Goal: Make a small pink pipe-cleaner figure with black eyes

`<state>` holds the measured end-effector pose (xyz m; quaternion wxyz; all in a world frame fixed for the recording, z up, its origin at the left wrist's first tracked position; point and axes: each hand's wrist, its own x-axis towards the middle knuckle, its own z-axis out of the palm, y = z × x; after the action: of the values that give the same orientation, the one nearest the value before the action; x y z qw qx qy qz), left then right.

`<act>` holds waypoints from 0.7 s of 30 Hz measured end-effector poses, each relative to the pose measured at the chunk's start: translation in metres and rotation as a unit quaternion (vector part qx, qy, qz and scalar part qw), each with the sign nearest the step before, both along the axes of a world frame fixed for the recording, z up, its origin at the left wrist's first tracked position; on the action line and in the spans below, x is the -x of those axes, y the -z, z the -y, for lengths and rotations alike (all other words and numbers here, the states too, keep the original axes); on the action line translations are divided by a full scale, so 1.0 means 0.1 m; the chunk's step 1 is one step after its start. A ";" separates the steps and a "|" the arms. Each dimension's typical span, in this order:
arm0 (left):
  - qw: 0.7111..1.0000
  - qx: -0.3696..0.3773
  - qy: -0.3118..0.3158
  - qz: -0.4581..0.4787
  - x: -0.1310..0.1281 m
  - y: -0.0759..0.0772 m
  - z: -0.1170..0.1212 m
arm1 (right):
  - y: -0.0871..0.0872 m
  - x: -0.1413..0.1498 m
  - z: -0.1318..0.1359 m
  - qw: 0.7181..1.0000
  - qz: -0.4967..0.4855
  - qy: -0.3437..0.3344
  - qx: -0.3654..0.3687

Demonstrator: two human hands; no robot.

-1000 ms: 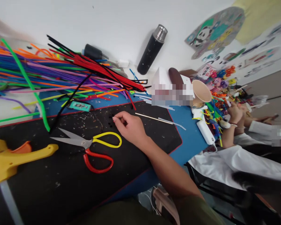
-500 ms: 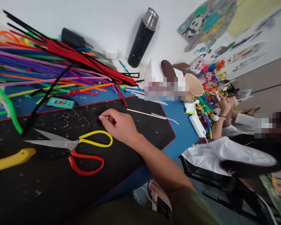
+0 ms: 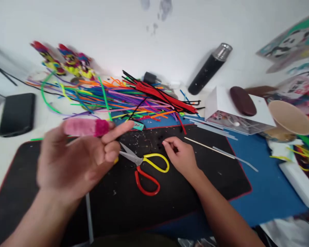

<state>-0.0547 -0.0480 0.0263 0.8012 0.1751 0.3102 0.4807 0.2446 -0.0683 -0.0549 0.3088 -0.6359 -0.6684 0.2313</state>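
Raised close to the camera, my left hand (image 3: 74, 164) grips a fuzzy two-tone pink piece (image 3: 86, 127), pale pink with a darker magenta end, between thumb and fingers. One of its fingers points out to the right. My right hand (image 3: 180, 153) rests on the black mat (image 3: 195, 195) with thumb and fingertips pinched together; whatever is in the pinch cannot be made out. Small black bits (image 3: 160, 139) lie beside those fingertips. Between the hands are open scissors (image 3: 138, 161) with one yellow and one red handle. My left hand covers part of their blades.
A heap of colourful pipe cleaners (image 3: 113, 97) spreads along the back. Behind it stand several small figures (image 3: 70, 61). A black flask (image 3: 207, 72), a white box (image 3: 221, 103) and a paper cup (image 3: 289, 118) are at the right. A black phone-like case (image 3: 17, 114) lies far left.
My left hand has come into view with the pink piece. The camera has turned left, so the scissors and flask appear farther right. My right hand stays pinched beside the black bits.
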 end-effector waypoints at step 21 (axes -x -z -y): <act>0.998 -0.058 0.025 0.028 -0.09 0.20 -0.41 | -0.10 -0.10 -0.14 0.999 -0.007 0.032 0.037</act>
<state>-0.0460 -0.0067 0.0060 0.8097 0.2158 0.2549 0.4826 0.2551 -0.0544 -0.0453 0.2966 -0.6663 -0.6367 0.2503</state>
